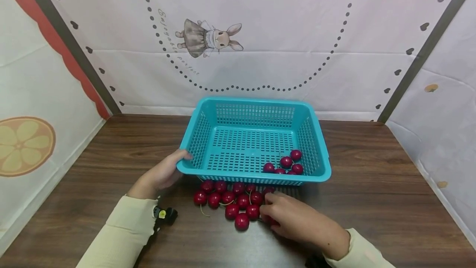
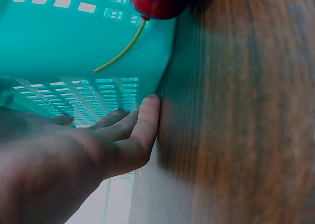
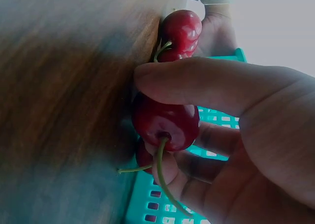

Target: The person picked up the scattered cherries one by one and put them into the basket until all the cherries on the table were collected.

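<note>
A turquoise plastic basket with slotted walls stands on the table, several red cherries in its right front corner. My left hand holds the basket at its front left corner, thumb over the rim. In the left wrist view, the fingers lie along the outer wall, down by the tabletop. In front of the basket lies a cluster of loose cherries, some with green stems. At the cluster's right end, my right hand pinches a stemmed cherry between thumb and fingers, close to the table.
The dark wood-grain table extends to both sides of the basket. A printed white cloth wall rises behind it, with more cloth at the left and right. A black strap device sits on the left wrist.
</note>
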Demonstrator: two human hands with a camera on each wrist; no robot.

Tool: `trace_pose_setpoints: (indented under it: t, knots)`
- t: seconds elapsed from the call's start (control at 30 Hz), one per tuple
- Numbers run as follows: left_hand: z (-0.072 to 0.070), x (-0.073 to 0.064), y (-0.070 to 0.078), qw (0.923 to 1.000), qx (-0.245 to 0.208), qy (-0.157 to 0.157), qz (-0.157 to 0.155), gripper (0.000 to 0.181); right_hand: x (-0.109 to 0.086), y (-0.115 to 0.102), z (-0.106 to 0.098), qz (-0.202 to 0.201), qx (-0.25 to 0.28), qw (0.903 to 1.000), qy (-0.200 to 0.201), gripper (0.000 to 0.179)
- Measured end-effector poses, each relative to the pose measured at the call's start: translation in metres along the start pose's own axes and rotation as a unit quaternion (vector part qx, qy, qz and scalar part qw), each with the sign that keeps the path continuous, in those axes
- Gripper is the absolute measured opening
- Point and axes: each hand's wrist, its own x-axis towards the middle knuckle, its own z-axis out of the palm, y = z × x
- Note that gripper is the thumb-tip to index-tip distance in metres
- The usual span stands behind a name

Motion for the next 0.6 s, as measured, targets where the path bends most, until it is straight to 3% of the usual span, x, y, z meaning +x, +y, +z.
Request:
trace_pose_setpoints:
  t: [0.6]
  knots:
    - [0.0, -0.0007, 0.0011, 1.0, 0.002, 0.0, -0.001, 0.072, -0.0049, -0.0033, -0.0022, -0.009, -0.014, 0.9998, -0.005, 0.009]
